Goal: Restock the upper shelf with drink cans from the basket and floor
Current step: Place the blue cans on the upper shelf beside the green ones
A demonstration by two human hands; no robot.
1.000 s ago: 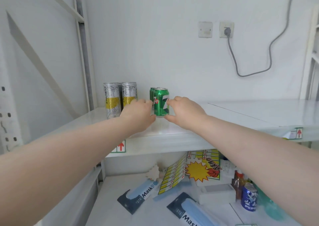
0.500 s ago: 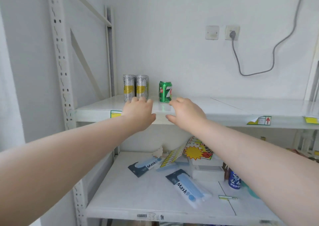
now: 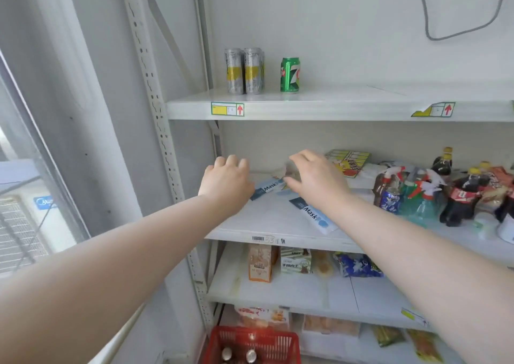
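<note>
White metal formed the upper shelf (image 3: pixel 319 110), which ran above both hands and carried the stock placed so far. The red basket (image 3: pixel 250 341) sat well below the hands, more under the left hand (image 3: pixel 226 181) than the right hand (image 3: pixel 314 179). Both hands hung in front of the middle shelf (image 3: pixel 278 237), backs up and fingers loosely bent. Neither had hold of anything. A blurred wrapper (image 3: pixel 289 169) showed just past the right fingertips, and I could not tell whether they touched it.

Above the left hand stood two silver cans (image 3: pixel 244 71), upright and touching. A green can (image 3: pixel 290 75) stood upright above the gap between the hands, apart from the silver pair.

Two round tops (image 3: pixel 226 354) faced up in the basket, straight down from the left hand. I took them for cans standing with their long axes vertical. The next reach looked to be downward, with the left hand nearer. No floor cans were in view.
</note>
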